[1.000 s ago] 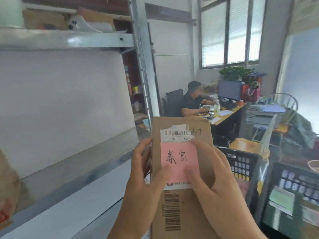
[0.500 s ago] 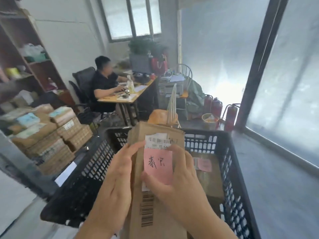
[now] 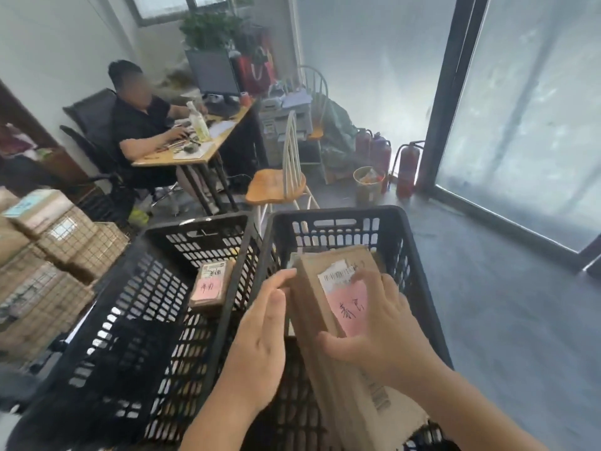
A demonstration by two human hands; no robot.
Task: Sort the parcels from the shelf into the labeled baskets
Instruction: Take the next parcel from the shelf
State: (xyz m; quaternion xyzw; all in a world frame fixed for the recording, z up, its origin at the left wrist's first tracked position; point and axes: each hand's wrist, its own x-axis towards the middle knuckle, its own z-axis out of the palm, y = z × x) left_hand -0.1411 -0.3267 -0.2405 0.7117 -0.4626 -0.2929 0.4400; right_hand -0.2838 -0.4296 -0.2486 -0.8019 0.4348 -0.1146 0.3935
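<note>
A parcel depot's office: stacked cartons (image 3: 61,236), sorting baskets (image 3: 201,229), a computer desk (image 3: 195,151).

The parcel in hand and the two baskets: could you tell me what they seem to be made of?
Parcel: apparently matte brown kraft paper or card, with pasted paper labels. Left basket and right basket: likely moulded black plastic, slightly glossy, with slotted lattice walls.

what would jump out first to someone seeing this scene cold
The eye lands on the brown parcel with a pink handwritten label, low at centre, gripped by the right hand over the right black basket, with the left hand open beside it. Next comes the left black basket, with a smaller pink-labelled parcel inside it. Farther back on the left, a person sits at a desk.
</note>
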